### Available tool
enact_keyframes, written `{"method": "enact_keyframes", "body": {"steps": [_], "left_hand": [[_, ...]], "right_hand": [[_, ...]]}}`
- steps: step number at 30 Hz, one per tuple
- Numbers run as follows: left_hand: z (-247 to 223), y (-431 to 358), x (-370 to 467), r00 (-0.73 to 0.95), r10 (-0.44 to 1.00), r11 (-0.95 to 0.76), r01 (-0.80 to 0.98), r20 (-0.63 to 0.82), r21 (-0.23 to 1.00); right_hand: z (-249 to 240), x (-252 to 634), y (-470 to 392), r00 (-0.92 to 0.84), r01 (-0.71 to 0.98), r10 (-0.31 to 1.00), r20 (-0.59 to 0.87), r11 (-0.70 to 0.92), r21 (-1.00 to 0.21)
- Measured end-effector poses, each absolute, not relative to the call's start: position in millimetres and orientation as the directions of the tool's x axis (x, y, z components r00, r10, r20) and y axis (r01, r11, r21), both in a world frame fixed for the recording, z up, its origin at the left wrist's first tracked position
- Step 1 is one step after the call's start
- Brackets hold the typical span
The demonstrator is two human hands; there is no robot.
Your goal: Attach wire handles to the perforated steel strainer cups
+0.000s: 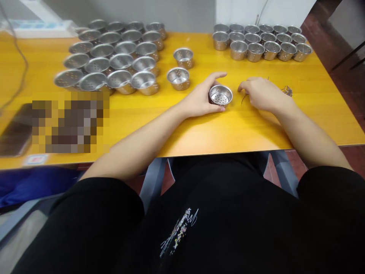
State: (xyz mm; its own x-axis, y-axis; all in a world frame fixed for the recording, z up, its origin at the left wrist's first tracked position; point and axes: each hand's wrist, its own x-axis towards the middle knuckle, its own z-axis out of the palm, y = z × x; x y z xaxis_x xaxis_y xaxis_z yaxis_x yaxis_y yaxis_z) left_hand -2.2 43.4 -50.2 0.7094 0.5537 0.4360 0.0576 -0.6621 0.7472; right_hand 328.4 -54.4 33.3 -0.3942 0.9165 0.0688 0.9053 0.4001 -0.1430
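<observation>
My left hand (199, 96) curves round a small round metal strainer cup (221, 96) with holes in its bottom. The thumb lies along the cup's near side, while the index finger stretches past its far rim. To the right of the cup, my right hand (264, 93) is low over the table with its fingers curled down. A thin bent wire (243, 99) shows by its fingertips. Whatever those fingers grip is hidden. Beyond the right wrist lies a small tangle of metal wire pieces (287, 91), partly covered by the hand.
Several rows of like strainer cups (119, 82) stand at the left of the yellow table (194, 133), and more rows (264, 51) at the back right. Two single cups, one nearer (178, 79) and one farther (183, 58), stand between. A dark phone-like slab (17, 129) lies left, beside a blurred-out patch.
</observation>
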Motion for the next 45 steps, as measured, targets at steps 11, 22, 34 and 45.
{"method": "enact_keyframes", "body": {"steps": [11,22,34,45], "left_hand": [[-38,38,-4,0.667,0.613,-0.667,0.15,0.423,0.73],[-24,25,-5,0.619,0.658,-0.691,0.27,0.429,0.671],[-27,29,-4,0.618,0.649,-0.694,0.24,0.445,0.678],[-21,26,-4,0.626,0.644,-0.699,0.248,0.44,0.671]], "right_hand": [[17,319,-40,-0.291,0.865,0.937,0.194,0.344,-0.366],[7,307,-24,-0.032,0.429,0.978,0.206,0.199,-0.881],[25,285,-49,-0.143,0.244,0.965,0.219,0.249,-0.937],[37,271,-64,-0.175,0.251,0.979,0.106,0.149,-0.957]]}}
